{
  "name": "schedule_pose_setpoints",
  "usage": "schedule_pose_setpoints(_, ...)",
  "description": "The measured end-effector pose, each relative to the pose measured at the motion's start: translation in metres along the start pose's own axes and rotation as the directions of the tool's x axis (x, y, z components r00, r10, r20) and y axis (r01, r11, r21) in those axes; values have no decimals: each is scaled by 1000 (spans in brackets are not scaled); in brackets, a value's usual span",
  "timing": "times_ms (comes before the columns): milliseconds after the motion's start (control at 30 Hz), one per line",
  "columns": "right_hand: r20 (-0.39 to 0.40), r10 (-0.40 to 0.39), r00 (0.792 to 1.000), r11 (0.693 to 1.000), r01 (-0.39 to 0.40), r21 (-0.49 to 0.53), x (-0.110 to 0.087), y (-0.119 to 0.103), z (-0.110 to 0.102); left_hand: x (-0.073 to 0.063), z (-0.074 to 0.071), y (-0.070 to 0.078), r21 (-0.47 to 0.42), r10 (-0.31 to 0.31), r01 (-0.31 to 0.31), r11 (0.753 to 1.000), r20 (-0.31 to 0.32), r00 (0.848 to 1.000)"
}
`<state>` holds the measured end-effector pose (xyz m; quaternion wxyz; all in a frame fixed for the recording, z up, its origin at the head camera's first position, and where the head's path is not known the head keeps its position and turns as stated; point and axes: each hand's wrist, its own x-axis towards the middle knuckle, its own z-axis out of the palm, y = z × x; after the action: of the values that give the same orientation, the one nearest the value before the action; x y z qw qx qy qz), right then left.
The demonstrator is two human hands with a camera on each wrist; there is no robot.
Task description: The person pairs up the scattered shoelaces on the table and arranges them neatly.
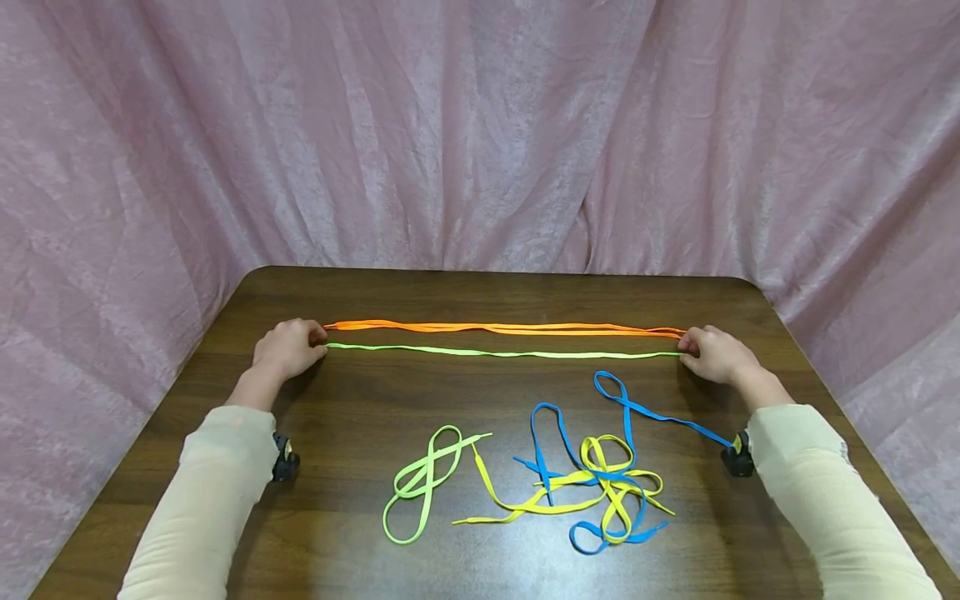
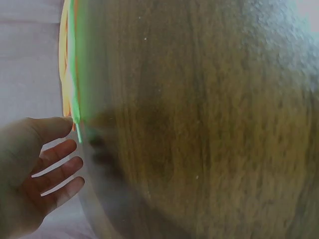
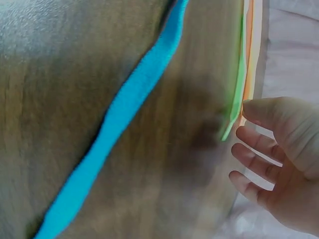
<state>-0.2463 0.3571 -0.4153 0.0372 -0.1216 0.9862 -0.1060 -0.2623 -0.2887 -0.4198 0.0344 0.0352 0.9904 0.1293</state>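
Note:
A light green shoelace (image 1: 495, 354) runs nearly straight from side to side across the far part of the table. My left hand (image 1: 288, 348) pinches its left end, and the lace's tip pokes out past the thumb in the left wrist view. At the other end, my right hand (image 1: 718, 354) pinches the green lace between thumb and forefinger, the other fingers spread loosely below in the right wrist view. Just beyond and parallel to it lie orange shoelaces (image 1: 510, 330), side by side, their ends reaching close to both hands.
Nearer the front, another light green shoelace (image 1: 428, 475) lies in loops. To its right, a yellow shoelace (image 1: 558, 507) tangles with blue shoelaces (image 1: 660, 416), one strand running to the right wrist camera (image 1: 738, 458). Pink curtains (image 1: 450, 133) hang behind the wooden table (image 1: 345, 533).

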Motion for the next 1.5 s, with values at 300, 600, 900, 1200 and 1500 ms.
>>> schedule_pose_setpoints(300,16,-42,999,999,43,-32,5,-20,-16,-8,-11,11,19,69,-68,997,-31,997)
schedule_pose_setpoints(600,1,-174,985,981,173,-86,10,-60,-22,-16,-17,33,59,166,-164,985,-35,985)
schedule_pose_setpoints(900,0,-286,958,950,284,-128,15,-100,-18,-27,-18,53,101,262,-256,961,-54,963)
schedule_pose_setpoints(1200,99,-356,929,917,368,-153,16,-142,-15,-43,-13,66,141,359,-345,928,-85,929)
schedule_pose_setpoints(1500,146,-470,871,854,490,-175,16,-186,-6,-64,1,70,174,443,-421,890,-112,890)
